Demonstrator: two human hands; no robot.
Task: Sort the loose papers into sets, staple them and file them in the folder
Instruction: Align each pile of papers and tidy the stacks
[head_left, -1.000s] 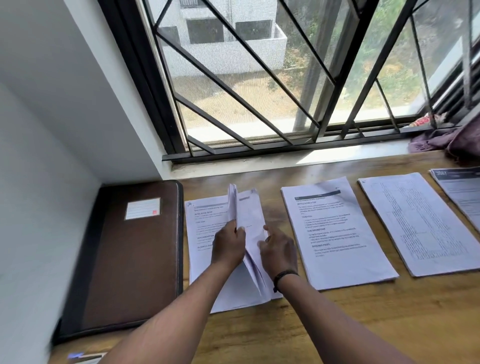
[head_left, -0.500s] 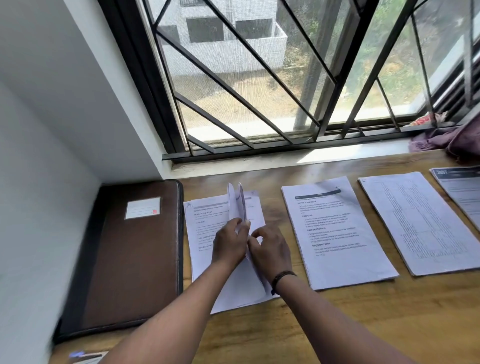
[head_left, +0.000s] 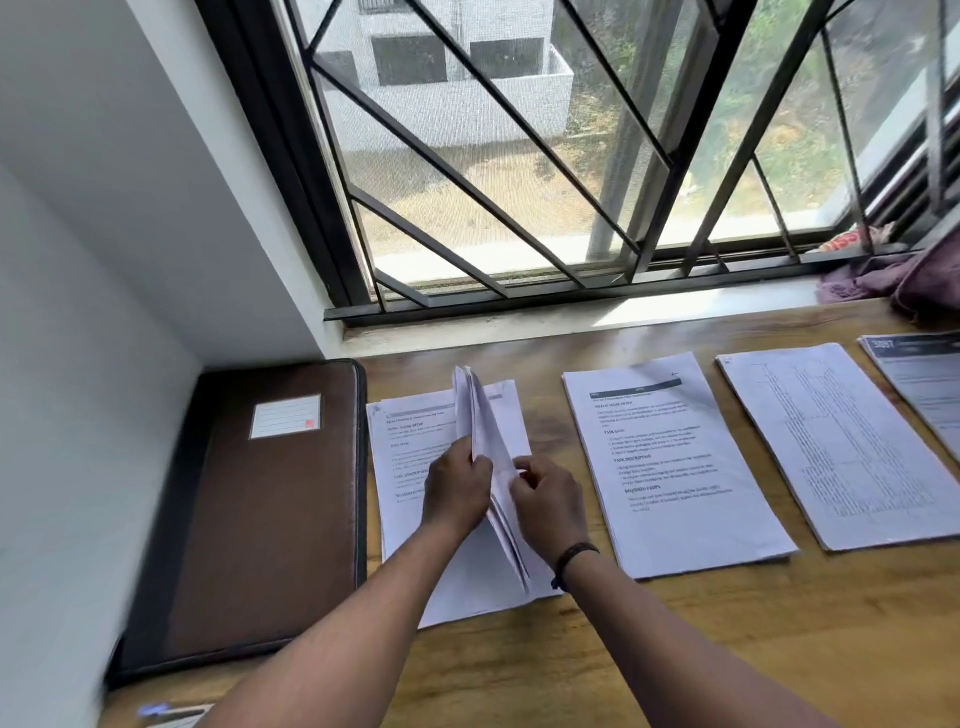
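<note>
Left hand and right hand pinch a sheaf of pages upright on edge over the leftmost stack, between closed folder and neighbouring stack.

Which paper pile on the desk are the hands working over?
The leftmost pile, right beside the brown folder. Both hands hold sheets upright above it; the other piles to its right lie flat and untouched.

At 3 o'clock the dark-headed sheet is cut by the picture's right edge. The purple cloth at 2 o'clock also runs off there. At 7 o'clock a blurred pale object is cropped by the bottom edge. The hands hide the middle of the leftmost paper stack, and its print is too blurred to read.
</note>
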